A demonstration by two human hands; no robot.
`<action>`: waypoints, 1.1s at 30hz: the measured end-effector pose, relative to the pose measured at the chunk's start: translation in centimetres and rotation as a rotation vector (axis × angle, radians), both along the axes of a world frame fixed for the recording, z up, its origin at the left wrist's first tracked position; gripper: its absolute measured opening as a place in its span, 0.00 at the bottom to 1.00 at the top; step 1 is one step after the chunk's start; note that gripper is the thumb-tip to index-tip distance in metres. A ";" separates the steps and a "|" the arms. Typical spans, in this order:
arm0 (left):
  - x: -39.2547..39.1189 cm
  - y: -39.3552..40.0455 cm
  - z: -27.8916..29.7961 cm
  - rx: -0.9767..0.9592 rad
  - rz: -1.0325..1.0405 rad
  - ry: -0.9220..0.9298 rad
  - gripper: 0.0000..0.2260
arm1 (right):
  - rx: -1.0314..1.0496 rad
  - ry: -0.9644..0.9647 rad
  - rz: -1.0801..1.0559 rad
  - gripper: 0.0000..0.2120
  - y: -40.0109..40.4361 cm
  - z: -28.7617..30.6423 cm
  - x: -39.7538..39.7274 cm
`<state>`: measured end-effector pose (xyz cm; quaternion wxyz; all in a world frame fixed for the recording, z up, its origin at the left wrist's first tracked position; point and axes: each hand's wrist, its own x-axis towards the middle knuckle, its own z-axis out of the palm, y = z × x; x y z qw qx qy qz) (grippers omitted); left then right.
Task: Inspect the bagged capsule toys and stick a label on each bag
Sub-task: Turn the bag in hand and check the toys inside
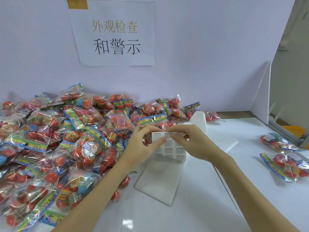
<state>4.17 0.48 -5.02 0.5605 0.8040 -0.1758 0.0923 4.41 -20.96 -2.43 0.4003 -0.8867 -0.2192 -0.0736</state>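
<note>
- Nearest the camera, a bare white tabletop (pixel 192 215) carries the work; both forearms reach in from 6 o'clock.
- A limp white strip of label backing paper printed with small warning labels (pixel 173 148) hangs from the hands at centre, its spent lower end trailing onto the table toward 6 o'clock.
- Left hand (pixel 142 146): thumb and fingers pinch the strip's upper left edge, steadying it.
- Right hand (pixel 192 141): fingertips close on the strip's top edge, apparently lifting the corner of one label; whether a label is already free cannot be told.
- Handling judgement: labels are thin, light and tacky; take by one corner only, or they will curl and stick to themselves.
- At 9 o'clock, a large heap of clear crinkly plastic bags of red capsule toys with rainbow header cards (pixel 63 139) awaits.
- Handling judgement: the film is slippery and soft, the capsules rigid and liable to roll; grip by the stiff header card and press the label on a flat stretch of film.
- At 3 o'clock, well apart, two similar bags set aside (pixel 284 156).
- Farthest, at 12 o'clock, a white paper sign with Chinese characters (pixel 115 36) on the wall.
</note>
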 end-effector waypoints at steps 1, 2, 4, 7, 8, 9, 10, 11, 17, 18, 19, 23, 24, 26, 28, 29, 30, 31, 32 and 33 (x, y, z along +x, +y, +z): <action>0.1 0.0 -0.1 0.011 0.012 0.008 0.09 | 0.038 -0.019 -0.012 0.11 -0.1 0.0 0.1; 0.3 0.1 -0.1 0.019 0.024 0.014 0.07 | 0.072 -0.030 -0.022 0.10 -0.2 0.0 0.1; 0.5 0.1 -0.2 0.020 0.043 0.029 0.03 | 0.115 -0.057 -0.030 0.09 0.0 -0.1 0.1; 0.9 0.2 -0.4 -0.043 -0.003 0.050 0.09 | 0.102 -0.162 -0.028 0.08 0.5 -0.1 -0.2; 0.9 0.3 -0.4 -0.046 -0.014 0.047 0.10 | 0.076 -0.192 -0.027 0.08 0.7 -0.1 -0.2; 0.9 0.4 -0.4 -0.037 -0.018 0.041 0.11 | 0.046 -0.210 -0.027 0.08 0.9 -0.2 -0.3; 0.9 0.5 -0.4 -0.023 -0.018 0.036 0.11 | 0.021 -0.215 -0.027 0.07 1.0 -0.2 -0.3; 1.0 0.5 -0.4 -0.015 -0.016 0.039 0.12 | 0.006 -0.213 -0.027 0.07 1.0 -0.2 -0.3; 0.5 0.5 0.0 -0.006 -0.016 0.039 0.14 | -0.067 -0.232 -0.023 0.07 1.0 0.7 -0.6; 0.4 0.5 0.2 0.000 -0.017 0.043 0.14 | -0.085 -0.241 -0.027 0.07 1.1 0.8 -0.6; 0.4 0.4 0.2 0.003 -0.017 0.047 0.14 | -0.094 -0.250 -0.029 0.07 1.1 0.9 -0.6; 0.4 0.4 0.2 -0.002 0.004 0.037 0.15 | -0.064 -0.333 -0.020 0.06 1.3 0.6 -0.9; 0.4 0.4 0.1 -0.001 0.010 0.040 0.15 | -0.045 -0.357 -0.022 0.06 1.4 0.2 -1.0; 0.4 0.3 0.0 0.000 0.016 0.046 0.15 | -0.009 -0.416 -0.049 0.05 1.7 -0.8 -1.2; 0.3 0.2 0.0 -0.002 0.025 0.034 0.15 | 0.034 -0.478 -0.084 0.04 2.0 -1.5 -1.4; 0.3 0.1 0.0 -0.008 0.035 0.028 0.15 | 0.066 -0.497 -0.097 0.04 2.3 -1.6 -1.4; 0.4 0.2 0.1 -0.015 0.048 0.026 0.15 | 0.108 -0.505 -0.109 0.04 2.6 -1.6 -1.4; 0.5 0.3 0.1 -0.023 0.059 0.026 0.15 | 0.161 -0.500 -0.123 0.04 2.9 -1.5 -1.4; 0.5 0.4 0.0 -0.029 0.065 0.033 0.14 | 0.225 -0.489 -0.141 0.05 3.2 -1.3 -1.5; 0.6 0.4 0.0 -0.037 0.068 0.038 0.14 | 0.293 -0.476 -0.165 0.04 3.4 -1.1 -1.5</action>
